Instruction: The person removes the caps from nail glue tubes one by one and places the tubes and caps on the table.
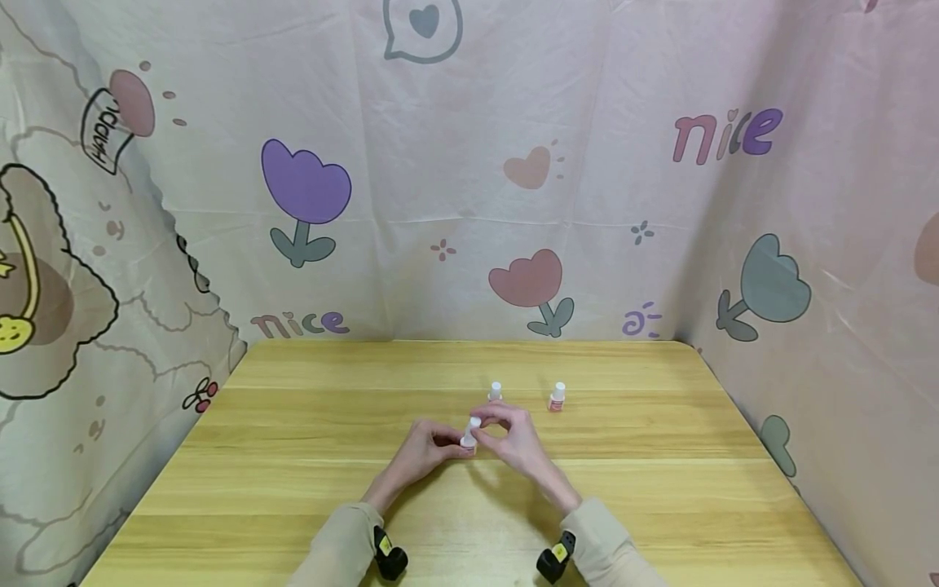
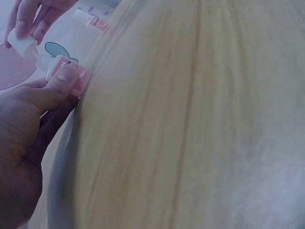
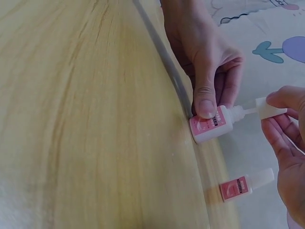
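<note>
My left hand pinches a small white bottle with a pink label between thumb and fingers, low at the tabletop. The bottle's label and shoulder show beside the thumb in the left wrist view. Above it, my right hand holds a white cap by thumb and fingertips. The cap stands apart from the bottle's neck, and a thin pale stem spans the gap. Whether that stem belongs to the cap or to the bottle, I cannot tell.
Two similar capped bottles stand upright farther back: one bottle just behind my right hand, partly hidden by it, another bottle to its right. The wooden table meets a patterned cloth at the back and sides.
</note>
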The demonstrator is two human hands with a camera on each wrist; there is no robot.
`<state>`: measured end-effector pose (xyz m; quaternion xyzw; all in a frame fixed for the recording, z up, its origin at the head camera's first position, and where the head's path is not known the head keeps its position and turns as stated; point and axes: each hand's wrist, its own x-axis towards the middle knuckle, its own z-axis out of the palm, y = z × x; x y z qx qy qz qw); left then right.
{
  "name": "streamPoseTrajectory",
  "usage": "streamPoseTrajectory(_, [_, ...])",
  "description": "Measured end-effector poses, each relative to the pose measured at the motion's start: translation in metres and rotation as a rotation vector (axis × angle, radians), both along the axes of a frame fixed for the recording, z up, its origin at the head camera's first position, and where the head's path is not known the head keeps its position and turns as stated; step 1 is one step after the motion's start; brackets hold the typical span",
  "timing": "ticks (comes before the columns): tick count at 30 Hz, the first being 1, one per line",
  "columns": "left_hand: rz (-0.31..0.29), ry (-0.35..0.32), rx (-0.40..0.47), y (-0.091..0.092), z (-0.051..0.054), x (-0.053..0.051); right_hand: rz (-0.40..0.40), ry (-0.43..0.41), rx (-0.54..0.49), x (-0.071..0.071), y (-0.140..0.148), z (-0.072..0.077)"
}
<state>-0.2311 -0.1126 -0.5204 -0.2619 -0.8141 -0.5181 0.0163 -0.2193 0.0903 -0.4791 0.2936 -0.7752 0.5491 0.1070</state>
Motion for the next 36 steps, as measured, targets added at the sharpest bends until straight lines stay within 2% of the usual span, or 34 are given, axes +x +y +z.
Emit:
streamPoseTrajectory(5, [0.002,-0.002,-0.001,0.000,0.001,0.000,0.006,-0.030,-0.060,-0.004,0.003,-0.006])
streamPoseTrajectory(16, [0.017,0.011,0.024,0.000,-0.003,0.000,0.038,-0.112,-0.240,-0.004,0.008,-0.006])
streamPoseTrajectory(24, [0.022,0.002,0.003,0.000,0.000,0.002,0.025,-0.154,-0.349,-0.007,0.011,-0.008])
streamPoseTrajectory(31, [0.030,-0.011,0.009,-0.001,0.000,0.002,-0.037,-0.299,-0.455,-0.008,0.015,-0.007])
streamPoseTrajectory(36, [0.036,-0.021,0.022,-0.002,-0.003,0.002,-0.056,-0.363,-0.508,-0.009,0.018,-0.007])
